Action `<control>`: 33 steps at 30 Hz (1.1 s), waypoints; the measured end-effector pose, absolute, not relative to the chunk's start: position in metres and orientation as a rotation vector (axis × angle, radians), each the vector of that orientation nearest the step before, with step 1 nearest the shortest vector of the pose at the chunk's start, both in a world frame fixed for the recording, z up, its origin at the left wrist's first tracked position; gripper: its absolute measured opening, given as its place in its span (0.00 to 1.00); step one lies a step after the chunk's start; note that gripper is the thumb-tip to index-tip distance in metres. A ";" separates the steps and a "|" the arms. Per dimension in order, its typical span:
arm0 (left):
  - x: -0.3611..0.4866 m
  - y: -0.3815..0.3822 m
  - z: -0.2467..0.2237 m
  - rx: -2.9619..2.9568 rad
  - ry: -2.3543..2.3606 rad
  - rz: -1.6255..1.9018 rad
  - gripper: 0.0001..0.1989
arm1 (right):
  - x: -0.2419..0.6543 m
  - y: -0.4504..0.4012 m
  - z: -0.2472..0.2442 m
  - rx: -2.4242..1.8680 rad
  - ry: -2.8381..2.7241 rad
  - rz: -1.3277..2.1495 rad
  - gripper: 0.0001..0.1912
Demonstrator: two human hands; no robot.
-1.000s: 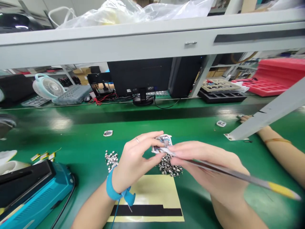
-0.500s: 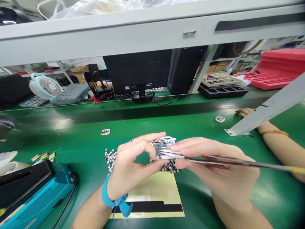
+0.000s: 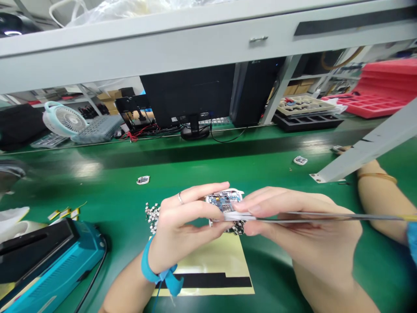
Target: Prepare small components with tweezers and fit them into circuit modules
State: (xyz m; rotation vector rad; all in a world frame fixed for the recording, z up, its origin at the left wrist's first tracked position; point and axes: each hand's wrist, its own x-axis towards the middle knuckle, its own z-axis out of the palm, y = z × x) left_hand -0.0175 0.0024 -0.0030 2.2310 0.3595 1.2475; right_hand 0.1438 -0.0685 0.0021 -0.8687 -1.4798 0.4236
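Observation:
A small circuit board in a white casing (image 3: pixel 224 199) is held in the fingers of my left hand (image 3: pixel 179 221), which wears a ring and a blue wrist strap. My right hand (image 3: pixel 309 234) grips long metal tweezers (image 3: pixel 339 216). The white tips of these tweezers reach the near edge of the casing, where my left fingers partly cover them. Right fingertips touch the board's right side. Beneath my hands lie small metal parts (image 3: pixel 152 217) in loose piles and a yellow sheet (image 3: pixel 224 256) with a black strip.
Two similar cased boards, one left (image 3: pixel 143 180) and one right (image 3: pixel 300 161), lie on the green bench. A teal machine (image 3: pixel 65 265) stands at left. At right a slanted metal post (image 3: pixel 365 150) partly hides a co-worker's arm (image 3: pixel 384 191). A monitor (image 3: pixel 189 93) stands behind.
My left fingers have shifted right along the casing's near edge, covering the tweezer tips more. The cased board has moved slightly right. The co-worker's hand has moved farther behind the post.

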 end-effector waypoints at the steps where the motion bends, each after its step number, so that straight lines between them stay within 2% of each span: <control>1: -0.018 0.003 -0.003 2.225 0.358 1.244 0.06 | 0.143 -0.069 0.002 -0.871 -1.449 0.425 0.17; 5: -0.018 0.005 -0.004 2.186 0.356 1.262 0.07 | 0.144 -0.071 0.002 -0.858 -1.398 0.473 0.16; 13: -0.017 0.005 -0.004 2.140 0.334 1.307 0.09 | 0.150 -0.073 0.007 -0.802 -1.590 0.462 0.20; 20: -0.017 0.005 -0.006 2.124 0.346 1.295 0.09 | 0.152 -0.076 0.008 -0.831 -1.650 0.467 0.17; 25: -0.017 0.005 -0.006 2.074 0.369 1.303 0.13 | 0.151 -0.075 0.007 -0.797 -1.635 0.475 0.15; 33: -0.016 0.005 -0.004 2.078 0.323 1.316 0.13 | 0.157 -0.076 0.008 -0.779 -1.723 0.469 0.15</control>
